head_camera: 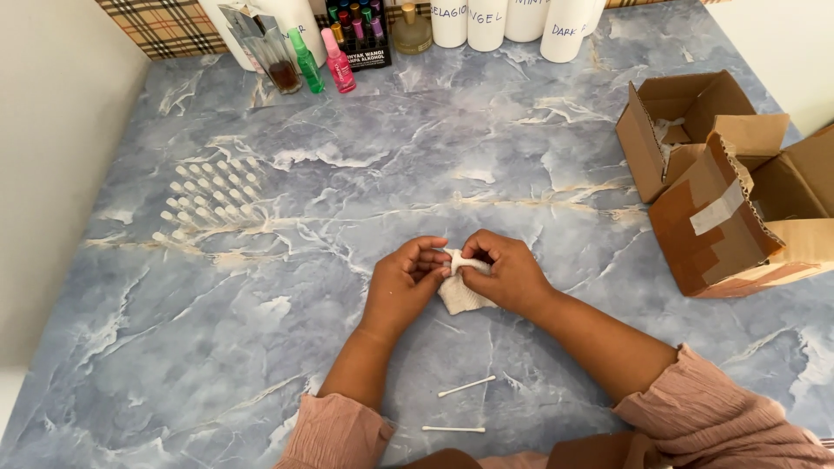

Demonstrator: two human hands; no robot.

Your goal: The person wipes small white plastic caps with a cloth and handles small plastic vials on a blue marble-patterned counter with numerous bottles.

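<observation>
One cloth [460,293], white and waffled, sits at the near middle of the marble table [217,347]; we hold it between both hands. Our left hand [404,285] pinches its left edge, fingers closed on the fabric. Our right hand [508,276] grips the top, where a twisted bit of cloth runs left to right between our fingertips. The rest of it hangs toward us, under the right palm, so the right hand is nearer its bulk. Two cotton swabs [466,386] lie nearer still, apart from the hands. Many small clear vials [213,200] stand far left. Two open cardboard boxes [721,191] sit right. Several coloured bottles [321,61] and white containers [486,24] line the far edge.
</observation>
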